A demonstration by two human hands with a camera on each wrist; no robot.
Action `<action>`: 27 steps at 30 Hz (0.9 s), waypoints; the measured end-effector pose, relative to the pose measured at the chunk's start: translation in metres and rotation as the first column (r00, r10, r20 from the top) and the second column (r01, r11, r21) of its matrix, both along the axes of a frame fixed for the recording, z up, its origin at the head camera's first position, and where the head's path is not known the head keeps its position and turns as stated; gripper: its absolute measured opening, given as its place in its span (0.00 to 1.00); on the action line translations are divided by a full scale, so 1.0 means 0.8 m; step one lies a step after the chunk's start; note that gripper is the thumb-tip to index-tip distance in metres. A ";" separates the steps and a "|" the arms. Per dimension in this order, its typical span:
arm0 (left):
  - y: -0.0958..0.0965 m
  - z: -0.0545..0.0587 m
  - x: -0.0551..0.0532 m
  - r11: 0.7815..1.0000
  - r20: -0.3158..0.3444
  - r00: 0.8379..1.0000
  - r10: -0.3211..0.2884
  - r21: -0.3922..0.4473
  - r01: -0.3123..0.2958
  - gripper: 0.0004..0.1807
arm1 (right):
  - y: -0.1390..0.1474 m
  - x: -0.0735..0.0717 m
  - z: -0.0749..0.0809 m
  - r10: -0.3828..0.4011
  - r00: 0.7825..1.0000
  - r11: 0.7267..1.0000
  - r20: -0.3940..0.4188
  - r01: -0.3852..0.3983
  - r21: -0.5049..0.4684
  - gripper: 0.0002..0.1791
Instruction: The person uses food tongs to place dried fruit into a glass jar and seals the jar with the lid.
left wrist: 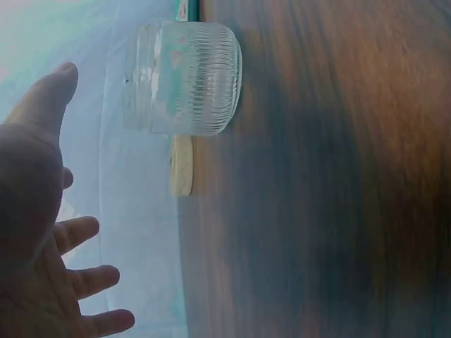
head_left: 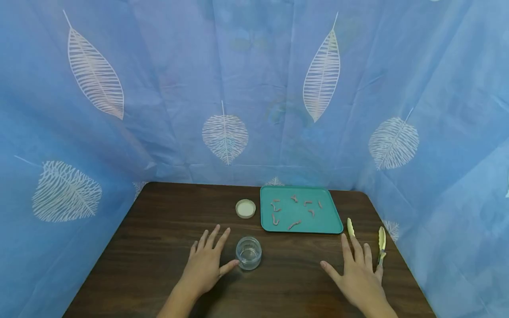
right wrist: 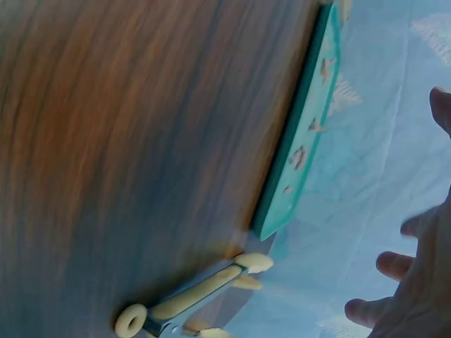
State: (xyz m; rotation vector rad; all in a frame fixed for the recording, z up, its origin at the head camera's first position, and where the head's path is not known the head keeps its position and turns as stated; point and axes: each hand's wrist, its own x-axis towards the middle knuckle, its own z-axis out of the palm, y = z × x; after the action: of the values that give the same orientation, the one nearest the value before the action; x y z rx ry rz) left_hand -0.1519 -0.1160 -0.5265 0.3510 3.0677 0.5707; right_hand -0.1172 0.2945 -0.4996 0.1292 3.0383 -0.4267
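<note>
My left hand (head_left: 204, 265) has its fingers spread just left of a clear glass jar (head_left: 248, 254). In the head view its thumb lies by the jar's side; the left wrist view shows the ribbed jar (left wrist: 204, 77) apart from the hand. My right hand (head_left: 362, 280) hovers with spread fingers over tongs with pale yellow scalloped tips (head_left: 382, 238), partly hidden beneath it. Seen from the right wrist, the tongs (right wrist: 197, 292) lie on the table, not held. A round lid (head_left: 245, 209) with a whitish face lies behind the jar.
A teal tray (head_left: 330, 225) at the back right holds several pink, worm-like pieces (head_left: 294, 225), spread apart. All of it stands on a dark wood table (head_left: 175, 203). Blue cloth (head_left: 171, 88) with white leaf prints hangs behind and at both sides.
</note>
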 end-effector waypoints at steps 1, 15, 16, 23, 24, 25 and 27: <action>0.002 -0.002 -0.001 1.000 -0.001 1.000 -0.004 0.001 0.004 0.52 | 0.004 -0.002 -0.002 -0.016 1.000 1.000 0.003 0.016 -0.001 0.67; 0.030 -0.017 -0.018 0.989 0.001 0.997 -0.072 0.131 0.071 0.53 | 0.069 -0.030 -0.023 -0.205 0.978 0.978 0.044 0.206 -0.032 0.80; 0.033 -0.018 -0.019 0.986 -0.001 0.997 -0.078 0.150 0.078 0.53 | 0.073 -0.031 -0.026 -0.222 0.974 0.974 0.044 0.223 -0.034 0.80; 0.051 -0.029 -0.024 0.965 0.015 0.993 -0.117 0.240 0.110 0.56 | 0.097 -0.042 -0.041 -0.350 0.931 0.934 0.101 0.355 -0.044 0.83; 0.053 -0.030 -0.024 0.964 0.015 0.993 -0.120 0.243 0.112 0.56 | 0.100 -0.043 -0.043 -0.366 0.924 0.927 0.114 0.373 -0.042 0.84; 0.056 -0.031 -0.024 0.963 0.011 0.993 -0.120 0.243 0.114 0.56 | 0.102 -0.044 -0.046 -0.379 0.917 0.922 0.125 0.386 -0.040 0.84; 0.061 -0.033 -0.025 0.965 -0.003 0.993 -0.119 0.237 0.116 0.57 | 0.107 -0.047 -0.050 -0.397 0.908 0.913 0.133 0.405 -0.037 0.84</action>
State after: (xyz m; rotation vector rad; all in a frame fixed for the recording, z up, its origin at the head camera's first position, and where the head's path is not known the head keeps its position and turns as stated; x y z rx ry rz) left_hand -0.1718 -0.0673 -0.5529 0.5258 2.9464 0.9319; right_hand -0.1550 0.3799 -0.5400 0.7581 2.8613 -0.5175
